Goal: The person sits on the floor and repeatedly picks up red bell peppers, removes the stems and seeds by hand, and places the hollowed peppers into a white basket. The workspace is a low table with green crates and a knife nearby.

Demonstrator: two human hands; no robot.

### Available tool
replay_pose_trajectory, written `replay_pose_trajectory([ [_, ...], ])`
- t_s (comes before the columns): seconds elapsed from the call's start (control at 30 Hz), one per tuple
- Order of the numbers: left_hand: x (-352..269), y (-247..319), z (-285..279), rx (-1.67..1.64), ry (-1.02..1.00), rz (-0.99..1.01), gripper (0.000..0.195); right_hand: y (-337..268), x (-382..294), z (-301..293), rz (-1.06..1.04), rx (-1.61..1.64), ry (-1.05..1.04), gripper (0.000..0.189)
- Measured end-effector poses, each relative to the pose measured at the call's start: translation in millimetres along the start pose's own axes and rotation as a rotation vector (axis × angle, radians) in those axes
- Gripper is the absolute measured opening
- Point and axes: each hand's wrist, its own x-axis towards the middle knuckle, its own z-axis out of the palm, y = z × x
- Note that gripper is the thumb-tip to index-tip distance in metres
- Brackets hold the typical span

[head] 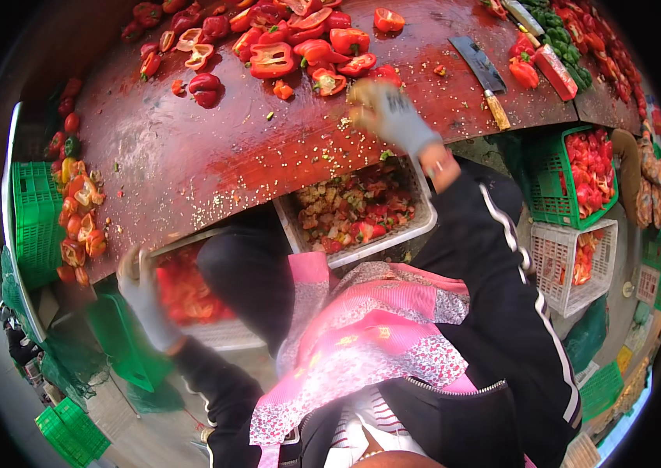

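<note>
My left hand (144, 298), in a grey-and-tan work glove, is at the table's front left edge, beside a white crate (237, 339) of red pepper pieces (190, 286). It looks empty, fingers apart, though blurred. My right hand (386, 111), gloved alike, is over the reddish-brown table (190, 140). A red pepper piece (386, 75) lies just past its fingers; blur hides whether they hold anything. Beyond it spreads a heap of halved red bell peppers (272, 58). To the right lies a cleaver (478, 64) with a wooden handle.
Between my knees stands a white crate (424, 225) of seeds, cores and scraps. A green crate (552, 175) and a white crate (550, 269) hold pepper pieces at right. Orange-red pepper pieces (82, 193) line the left edge. Farther right are green peppers (561, 41) and a red-bladed knife (555, 70).
</note>
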Motion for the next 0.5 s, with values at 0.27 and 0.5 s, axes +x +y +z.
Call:
replay_pose_trajectory([
  [0.27,14,59,201,-0.98,-0.92,-0.171,0.054,33,105,24,0.156,-0.314,0.153,0.048],
  [0.5,18,60,245,-1.515,-0.813,-0.614,0.066,-124,-4,13,-0.483,0.338,0.284,0.048],
])
